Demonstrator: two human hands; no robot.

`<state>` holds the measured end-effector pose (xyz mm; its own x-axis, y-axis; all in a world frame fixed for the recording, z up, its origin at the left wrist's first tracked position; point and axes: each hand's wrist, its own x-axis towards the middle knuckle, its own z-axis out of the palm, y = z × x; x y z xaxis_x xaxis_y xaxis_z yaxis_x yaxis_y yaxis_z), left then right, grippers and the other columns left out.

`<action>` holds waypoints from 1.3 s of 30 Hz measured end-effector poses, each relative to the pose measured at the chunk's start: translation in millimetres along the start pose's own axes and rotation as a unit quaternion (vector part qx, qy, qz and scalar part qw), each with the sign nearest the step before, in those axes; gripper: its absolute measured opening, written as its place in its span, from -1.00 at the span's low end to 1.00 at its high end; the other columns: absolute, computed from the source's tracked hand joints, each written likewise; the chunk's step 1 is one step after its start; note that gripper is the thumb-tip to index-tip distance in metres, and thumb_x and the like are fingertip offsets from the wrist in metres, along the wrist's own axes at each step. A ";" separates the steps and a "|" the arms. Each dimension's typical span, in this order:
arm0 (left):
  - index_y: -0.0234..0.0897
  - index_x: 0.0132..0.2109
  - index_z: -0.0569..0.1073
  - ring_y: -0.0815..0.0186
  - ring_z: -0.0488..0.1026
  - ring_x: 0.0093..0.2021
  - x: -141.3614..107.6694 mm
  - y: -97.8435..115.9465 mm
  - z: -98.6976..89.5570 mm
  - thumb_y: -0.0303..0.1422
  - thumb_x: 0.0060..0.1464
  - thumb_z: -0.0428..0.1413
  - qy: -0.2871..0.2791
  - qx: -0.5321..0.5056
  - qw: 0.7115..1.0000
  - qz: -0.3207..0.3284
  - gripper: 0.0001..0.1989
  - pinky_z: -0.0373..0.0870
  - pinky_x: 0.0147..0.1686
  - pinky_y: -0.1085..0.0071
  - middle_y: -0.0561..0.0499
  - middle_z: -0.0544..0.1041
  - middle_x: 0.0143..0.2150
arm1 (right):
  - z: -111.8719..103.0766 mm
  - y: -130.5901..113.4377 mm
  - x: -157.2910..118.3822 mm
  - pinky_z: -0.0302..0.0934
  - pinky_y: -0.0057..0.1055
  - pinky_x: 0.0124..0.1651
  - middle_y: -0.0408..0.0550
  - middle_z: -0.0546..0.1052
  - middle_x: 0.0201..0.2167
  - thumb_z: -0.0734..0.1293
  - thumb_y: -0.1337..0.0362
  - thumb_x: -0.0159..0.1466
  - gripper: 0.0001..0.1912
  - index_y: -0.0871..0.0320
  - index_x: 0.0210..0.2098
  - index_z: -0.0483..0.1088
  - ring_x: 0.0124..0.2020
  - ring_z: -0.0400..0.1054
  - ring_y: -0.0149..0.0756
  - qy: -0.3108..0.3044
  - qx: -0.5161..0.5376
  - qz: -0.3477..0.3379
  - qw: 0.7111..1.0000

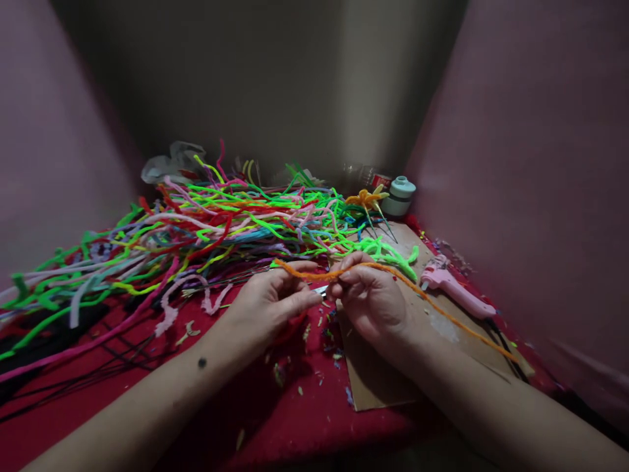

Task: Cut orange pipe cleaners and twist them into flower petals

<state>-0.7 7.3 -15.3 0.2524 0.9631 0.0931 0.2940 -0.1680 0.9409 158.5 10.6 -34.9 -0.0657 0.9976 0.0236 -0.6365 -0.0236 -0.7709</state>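
Note:
An orange pipe cleaner [432,303] is pinched between the thumb and fingers of my right hand [371,298]. Its short end reaches left across the fingers of my left hand [275,298], and its long end trails right above my right forearm. The thumb and index finger of my left hand are apart, with a gap between them; its other fingers are partly hidden. A shiny metal blade [320,290] shows between the hands. A red shape below my left hand may be its handle, though most of it is covered.
A large heap of coloured pipe cleaners [236,223] covers the back and left of the red cloth [295,419]. To the right lie a cardboard sheet [376,380] and a pink glue gun [457,288]. Orange pipe-cleaner flowers [366,198] and a pale jar [400,196] are behind.

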 end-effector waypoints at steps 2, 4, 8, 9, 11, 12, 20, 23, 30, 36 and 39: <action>-0.26 -0.15 0.53 0.32 0.43 -0.41 -2.1 3.0 3.8 -0.26 -0.01 0.19 -0.011 -0.139 0.989 -0.056 -0.73 0.36 -0.40 0.44 -0.01 0.52 -0.41 | 1.8 2.5 -0.7 0.14 -0.48 -0.50 -0.24 0.36 -0.63 0.26 0.49 -0.15 -0.88 0.18 -0.61 0.30 -0.64 0.26 -0.49 -0.001 0.011 0.011 1.000; -0.28 -0.19 0.55 0.38 0.43 -0.43 -2.3 2.7 5.9 -0.27 0.01 0.18 -0.005 -0.209 0.975 -0.074 -0.77 0.35 -0.44 0.51 -0.02 0.54 -0.39 | 3.9 3.8 -2.4 0.14 -0.49 -0.51 -0.23 0.40 -0.63 0.27 0.51 -0.15 -0.87 0.18 -0.60 0.30 -0.64 0.27 -0.48 -0.014 0.018 0.023 0.999; -0.35 -0.28 0.54 0.44 0.39 -0.52 2.8 -2.8 4.5 -0.31 -0.02 0.21 0.014 -0.307 0.947 -0.091 -0.81 0.31 -0.56 0.55 -0.03 0.52 -0.42 | 7.5 2.7 -6.7 0.20 -0.49 -0.41 -0.15 0.51 -0.53 0.32 0.50 -0.06 -0.80 0.17 -0.42 0.39 -0.51 0.36 -0.43 -0.065 0.010 0.022 0.998; -0.37 -0.30 0.53 0.45 0.37 -0.55 4.3 -3.9 3.6 -0.32 -0.04 0.22 0.018 -0.323 0.941 -0.098 -0.81 0.28 -0.60 0.56 -0.02 0.51 -0.45 | 7.8 2.3 -7.3 0.22 -0.49 -0.39 -0.13 0.53 -0.49 0.35 0.48 -0.03 -0.80 0.17 -0.37 0.41 -0.48 0.38 -0.42 -0.071 -0.003 0.012 0.997; -0.40 -0.34 0.52 0.47 0.31 -0.62 6.3 -5.0 2.0 -0.32 -0.06 0.23 0.019 -0.338 0.934 -0.111 -0.81 0.22 -0.67 0.58 0.01 0.47 -0.53 | 7.5 2.3 -7.6 0.24 -0.48 -0.37 -0.11 0.54 -0.46 0.39 0.40 0.05 -0.84 0.18 -0.33 0.43 -0.46 0.40 -0.42 -0.066 -0.034 -0.003 0.997; -0.41 -0.35 0.52 0.49 0.29 -0.64 6.6 -5.0 1.6 -0.31 -0.06 0.23 0.016 -0.338 0.934 -0.113 -0.80 0.19 -0.69 0.58 0.02 0.45 -0.56 | 6.9 2.9 -7.2 0.25 -0.48 -0.37 -0.10 0.54 -0.46 0.40 0.36 0.07 -0.86 0.19 -0.34 0.44 -0.48 0.40 -0.43 -0.059 -0.047 -0.009 0.997; -0.37 -0.44 0.44 0.51 0.27 -0.63 6.4 2.6 0.2 -0.31 -0.07 0.23 0.115 -0.320 0.938 -0.062 -0.80 0.20 -0.61 0.60 0.06 0.43 -0.58 | 4.3 9.3 -2.1 0.27 -0.47 -0.43 -0.07 0.54 -0.52 0.32 0.06 0.18 -0.68 0.24 -0.39 0.47 -0.57 0.38 -0.44 -0.076 -0.014 0.063 0.995; -0.37 -0.51 0.40 0.53 0.25 -0.65 10.2 4.2 -5.7 -0.34 -0.08 0.23 0.158 -0.319 0.934 -0.044 -0.79 0.18 -0.63 0.61 0.07 0.42 -0.61 | 4.7 7.8 0.1 0.29 -0.43 -0.43 -0.04 0.55 -0.52 0.29 0.04 0.21 -0.66 0.22 -0.42 0.44 -0.56 0.39 -0.40 -0.061 0.017 0.077 0.995; -0.36 -0.49 0.40 0.54 0.26 -0.63 23.9 -1.8 -30.5 -0.39 -0.03 0.20 0.219 -0.355 0.909 -0.010 -0.83 0.22 -0.62 0.63 0.09 0.42 -0.60 | 0.9 0.0 9.1 0.28 -0.45 -0.42 0.02 0.56 -0.50 0.21 0.19 0.27 -0.70 0.25 -0.45 0.43 -0.55 0.40 -0.40 -0.018 0.039 0.053 0.998; -0.32 -0.21 0.50 0.52 0.34 -0.58 24.5 -4.6 -23.6 -0.39 -0.19 0.31 0.097 -0.364 0.926 0.012 -0.69 0.30 -0.58 0.62 0.11 0.43 -0.50 | 1.1 7.4 14.5 0.26 -0.40 -0.37 0.03 0.53 -0.52 0.15 0.25 0.31 -0.69 0.27 -0.41 0.44 -0.52 0.39 -0.37 -0.017 0.032 0.053 0.998; -0.38 -0.23 0.53 0.52 0.34 -0.61 22.2 -4.1 -12.2 -0.36 -0.16 0.30 0.065 -0.322 0.944 -0.007 -0.71 0.29 -0.60 0.61 0.09 0.43 -0.52 | 2.1 10.5 13.4 0.24 -0.39 -0.41 0.01 0.51 -0.55 0.13 0.24 0.32 -0.67 0.26 -0.39 0.43 -0.57 0.35 -0.38 -0.040 0.033 0.077 0.996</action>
<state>-7.5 32.0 -13.1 0.1256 0.9889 0.0788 -0.3366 -0.0322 0.9411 149.3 23.6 -41.4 -0.2261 0.9733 -0.0390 -0.6632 -0.1831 -0.7257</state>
